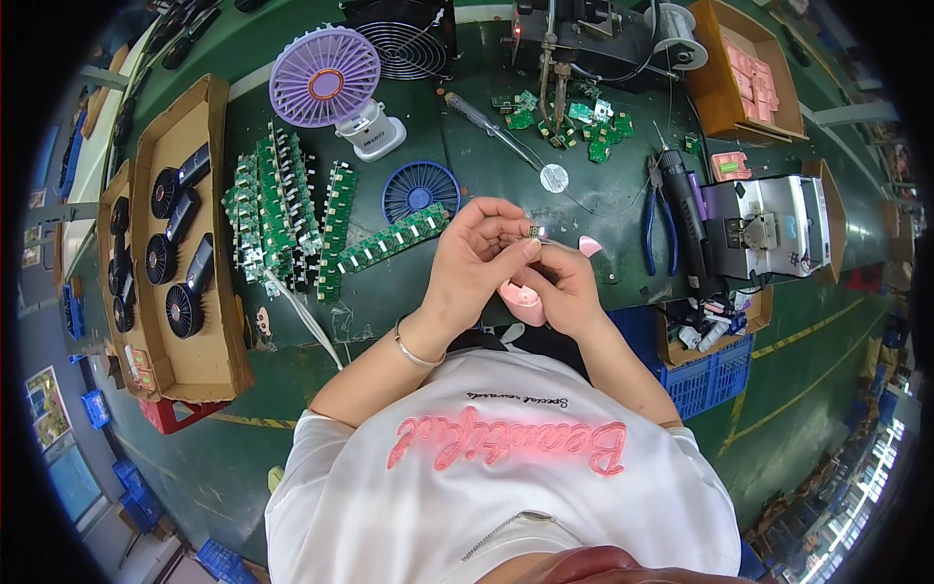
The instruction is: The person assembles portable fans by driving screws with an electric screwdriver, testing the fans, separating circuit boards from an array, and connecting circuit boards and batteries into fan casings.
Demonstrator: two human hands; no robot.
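Green workbench (423,122), cluttered round the edges. Hands close together at its near side: left hand (486,248) pinches a tiny green circuit board (534,233) between thumb and finger; right hand (572,290), at 4 o'clock of it, is curled round a hollow pink plastic shell (526,306), 6 o'clock of the board. I'd hold the board by its edges, shell steady — no hard squeeze. Hidden: much of the shell, board's underside. Can't tell whether right fingertips touch the board — too small.
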